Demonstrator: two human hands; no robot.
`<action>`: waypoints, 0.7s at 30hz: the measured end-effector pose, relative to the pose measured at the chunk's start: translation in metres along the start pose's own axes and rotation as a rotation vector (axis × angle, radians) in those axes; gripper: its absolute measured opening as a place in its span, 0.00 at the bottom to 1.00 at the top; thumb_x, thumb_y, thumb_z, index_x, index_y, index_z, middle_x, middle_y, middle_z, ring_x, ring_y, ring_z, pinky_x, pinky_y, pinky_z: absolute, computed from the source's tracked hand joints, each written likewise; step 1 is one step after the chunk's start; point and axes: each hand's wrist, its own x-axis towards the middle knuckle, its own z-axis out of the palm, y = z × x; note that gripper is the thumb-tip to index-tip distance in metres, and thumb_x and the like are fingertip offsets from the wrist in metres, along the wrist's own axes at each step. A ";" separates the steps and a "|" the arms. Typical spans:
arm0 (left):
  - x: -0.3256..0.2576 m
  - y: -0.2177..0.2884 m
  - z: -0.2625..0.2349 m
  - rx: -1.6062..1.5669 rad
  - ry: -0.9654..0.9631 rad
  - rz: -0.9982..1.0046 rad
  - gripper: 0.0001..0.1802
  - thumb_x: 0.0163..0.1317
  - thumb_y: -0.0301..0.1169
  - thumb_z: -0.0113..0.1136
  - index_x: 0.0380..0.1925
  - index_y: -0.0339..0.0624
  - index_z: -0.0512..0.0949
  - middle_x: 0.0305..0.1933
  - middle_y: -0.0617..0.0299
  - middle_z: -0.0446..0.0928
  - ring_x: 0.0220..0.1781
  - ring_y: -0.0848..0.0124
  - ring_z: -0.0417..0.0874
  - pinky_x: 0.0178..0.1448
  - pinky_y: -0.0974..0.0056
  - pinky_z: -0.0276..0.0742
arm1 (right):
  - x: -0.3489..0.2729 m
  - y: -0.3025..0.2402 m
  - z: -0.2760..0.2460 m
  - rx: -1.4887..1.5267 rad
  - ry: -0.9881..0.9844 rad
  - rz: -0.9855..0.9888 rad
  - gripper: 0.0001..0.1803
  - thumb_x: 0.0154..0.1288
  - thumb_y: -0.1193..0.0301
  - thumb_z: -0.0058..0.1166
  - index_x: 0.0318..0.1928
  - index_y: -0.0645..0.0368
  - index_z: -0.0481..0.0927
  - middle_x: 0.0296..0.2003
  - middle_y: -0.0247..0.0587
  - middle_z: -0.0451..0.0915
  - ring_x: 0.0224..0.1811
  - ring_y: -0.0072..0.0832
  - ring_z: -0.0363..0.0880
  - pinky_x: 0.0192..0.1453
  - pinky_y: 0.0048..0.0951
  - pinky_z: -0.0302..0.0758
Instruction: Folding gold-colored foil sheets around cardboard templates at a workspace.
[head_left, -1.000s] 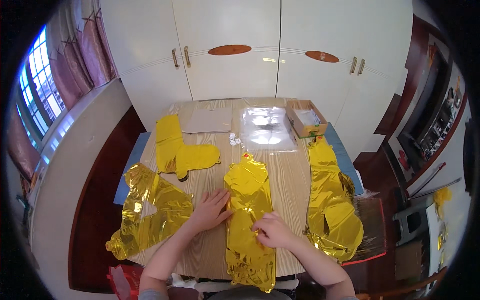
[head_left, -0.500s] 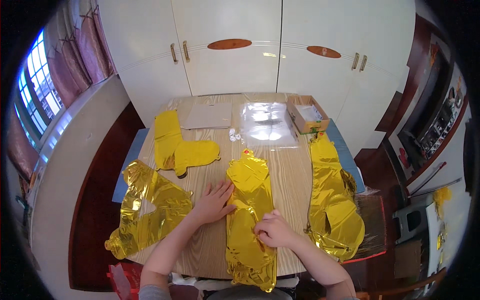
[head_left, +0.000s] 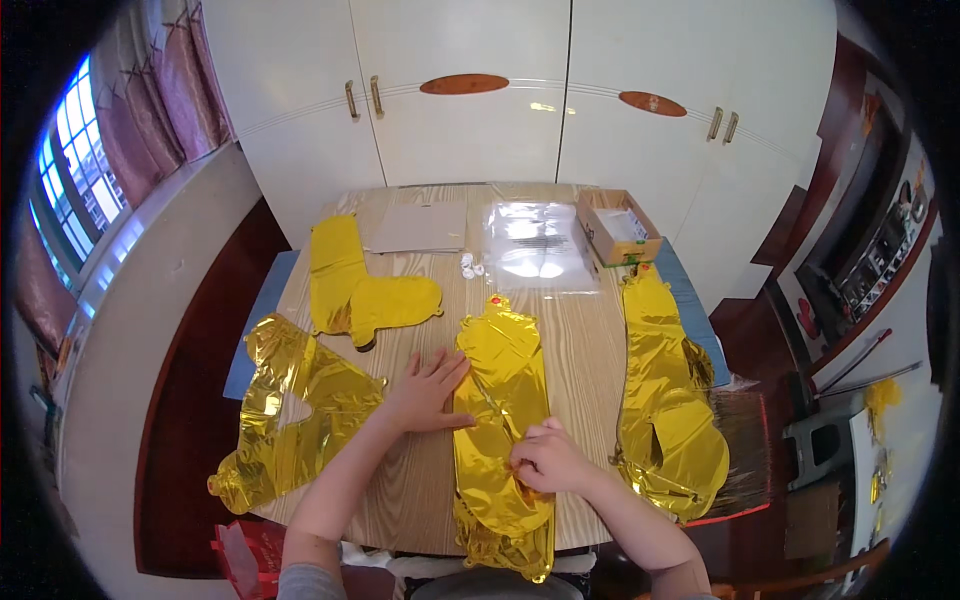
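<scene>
A flat gold foil balloon [head_left: 498, 385], folded into a long strip, lies in front of me, its near end at the table's front edge. Along its left side my left hand [head_left: 428, 394] rests with outstretched fingers, the thumb and fingertips touching the foil's edge. My right hand [head_left: 548, 458] is closed with curled fingers on the strip's right side, gripping the foil; the fingertips are partly hidden. To the left are two more flat gold balloons, an L-shaped one [head_left: 345, 285] and a large crinkled one [head_left: 300, 400]. Another gold balloon [head_left: 665, 400] lies at the right edge.
On the wooden table's [head_left: 390, 490] far side are a grey board [head_left: 418, 228], clear plastic bags [head_left: 538, 250], small white pieces [head_left: 471, 266] and a cardboard box [head_left: 620, 230]. White cabinets [head_left: 470, 140] stand behind. A red bag [head_left: 250, 560] is below at the left.
On the near half of the strip, a foil layer now lies flatter and reaches further toward me. My hands stay in nearly the same places, and the view has shifted slightly.
</scene>
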 end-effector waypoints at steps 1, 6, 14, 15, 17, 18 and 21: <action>0.000 -0.003 0.004 -0.012 0.019 0.004 0.56 0.58 0.71 0.49 0.75 0.44 0.51 0.79 0.52 0.51 0.80 0.48 0.47 0.78 0.37 0.40 | 0.000 0.000 0.000 0.000 -0.012 0.007 0.03 0.50 0.68 0.57 0.27 0.49 0.81 0.22 0.31 0.78 0.33 0.30 0.76 0.45 0.36 0.63; -0.003 -0.004 0.005 -0.002 0.026 -0.018 0.60 0.54 0.74 0.50 0.74 0.41 0.52 0.79 0.55 0.50 0.81 0.52 0.46 0.79 0.39 0.38 | 0.005 -0.013 -0.018 -0.116 -0.005 0.005 0.04 0.49 0.67 0.59 0.28 0.50 0.82 0.32 0.32 0.80 0.40 0.32 0.75 0.48 0.36 0.64; -0.002 -0.004 0.008 -0.018 0.071 0.002 0.59 0.53 0.73 0.54 0.74 0.41 0.53 0.78 0.54 0.52 0.80 0.50 0.48 0.78 0.39 0.42 | 0.031 -0.042 -0.012 -0.207 -0.110 -0.209 0.22 0.56 0.67 0.58 0.53 0.53 0.80 0.54 0.33 0.78 0.58 0.30 0.73 0.61 0.37 0.67; -0.002 -0.004 0.008 -0.018 0.078 0.003 0.59 0.53 0.73 0.54 0.74 0.41 0.54 0.78 0.54 0.52 0.80 0.50 0.48 0.78 0.39 0.42 | 0.034 -0.041 -0.005 -0.227 -0.146 -0.247 0.24 0.57 0.66 0.58 0.56 0.54 0.79 0.56 0.33 0.77 0.60 0.30 0.72 0.63 0.37 0.67; -0.002 -0.004 0.008 -0.017 0.090 0.008 0.59 0.53 0.73 0.53 0.73 0.41 0.54 0.78 0.54 0.53 0.80 0.50 0.48 0.78 0.39 0.43 | 0.036 -0.036 0.007 -0.261 -0.153 -0.266 0.25 0.58 0.65 0.57 0.58 0.55 0.78 0.58 0.33 0.76 0.62 0.30 0.72 0.65 0.36 0.66; -0.002 -0.004 0.008 -0.017 0.086 0.007 0.59 0.53 0.73 0.53 0.73 0.41 0.54 0.78 0.54 0.53 0.80 0.50 0.48 0.78 0.38 0.43 | 0.037 -0.035 0.011 -0.277 -0.155 -0.280 0.26 0.58 0.64 0.57 0.58 0.56 0.78 0.60 0.33 0.75 0.62 0.30 0.72 0.66 0.36 0.65; -0.002 -0.004 0.007 -0.009 0.068 0.001 0.59 0.54 0.73 0.52 0.73 0.41 0.54 0.79 0.55 0.53 0.80 0.52 0.48 0.78 0.38 0.42 | 0.036 -0.039 0.014 -0.302 -0.211 -0.286 0.27 0.60 0.63 0.56 0.60 0.56 0.77 0.61 0.34 0.74 0.65 0.31 0.70 0.69 0.37 0.63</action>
